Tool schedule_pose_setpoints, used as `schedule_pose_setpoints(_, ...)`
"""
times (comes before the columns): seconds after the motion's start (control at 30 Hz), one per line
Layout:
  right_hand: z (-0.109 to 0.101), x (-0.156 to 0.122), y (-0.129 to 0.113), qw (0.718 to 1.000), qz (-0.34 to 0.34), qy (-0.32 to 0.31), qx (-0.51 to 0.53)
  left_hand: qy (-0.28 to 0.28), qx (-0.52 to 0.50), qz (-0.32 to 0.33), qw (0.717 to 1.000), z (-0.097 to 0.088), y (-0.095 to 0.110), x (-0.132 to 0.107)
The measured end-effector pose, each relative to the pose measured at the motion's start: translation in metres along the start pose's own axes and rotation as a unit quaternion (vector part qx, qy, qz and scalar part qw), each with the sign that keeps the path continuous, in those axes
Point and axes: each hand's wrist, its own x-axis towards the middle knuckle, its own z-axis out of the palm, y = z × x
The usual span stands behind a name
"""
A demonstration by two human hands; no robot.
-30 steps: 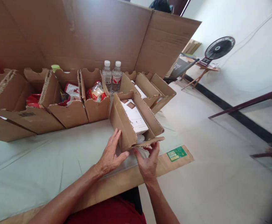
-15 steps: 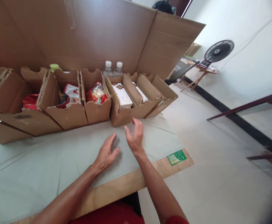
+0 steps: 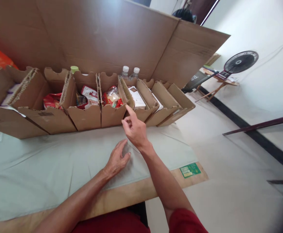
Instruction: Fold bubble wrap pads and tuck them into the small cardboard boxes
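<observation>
Pointing with right hand (image 3: 134, 130): index finger raised at front corner of narrow brown cardboard tray (image 3: 142, 114), contact not certain, other fingers loosely curled, grip empty. Noted left hand (image 3: 117, 159) flat on pale green cloth-covered bench (image 3: 59, 161), grip apart, holding nothing. Tray standing in row at bench rear, white rectangular carton (image 3: 137, 97) inside, red snack packets (image 3: 111, 98) in neighbouring tray, clear white-capped plastic bottles (image 3: 130, 72) behind.

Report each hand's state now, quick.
Left hand: open, flat on the cloth, holding nothing.
Right hand: empty, forefinger out at the front edge of a cardboard box, other fingers loosely curled.
</observation>
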Motion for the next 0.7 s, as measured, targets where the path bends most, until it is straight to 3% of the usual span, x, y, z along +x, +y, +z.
schedule_pose_setpoints(0.1, 0.003, 0.038, -0.031, 0.992, 0.008, -0.08, -0.092, 0.013, 0.003, -0.002, 1.0, -0.013, 0.01, -0.012)
schedule_pose_setpoints(0.17, 0.003, 0.045, -0.039, 0.985, 0.014, -0.104, -0.137, 0.03, 0.007, -0.001, 1.0, -0.025, 0.016, -0.025)
schedule_pose_setpoints(0.3, -0.01, 0.003, -0.031, 0.99, -0.016, -0.069, -0.122, 0.131, 0.011, -0.01, 0.991, -0.052, 0.019, -0.054)
schedule_pose_setpoints(0.4, -0.034, -0.047, -0.018, 0.995, -0.052, -0.034, -0.082, 0.195, 0.021, -0.032, 0.98, -0.07, 0.017, -0.073)
schedule_pose_setpoints(0.5, -0.063, -0.087, -0.015, 0.997, -0.071, -0.01, -0.033, 0.222, 0.039, -0.046, 0.973, -0.084, 0.016, -0.085)
schedule_pose_setpoints(0.6, -0.079, -0.098, -0.022, 0.999, -0.026, 0.014, 0.04, 0.226, 0.05, -0.034, 0.972, -0.09, 0.016, -0.088)
schedule_pose_setpoints(0.7, -0.069, -0.079, -0.035, 0.997, 0.006, -0.039, 0.073, 0.216, 0.05, -0.021, 0.975, -0.087, 0.019, -0.083)
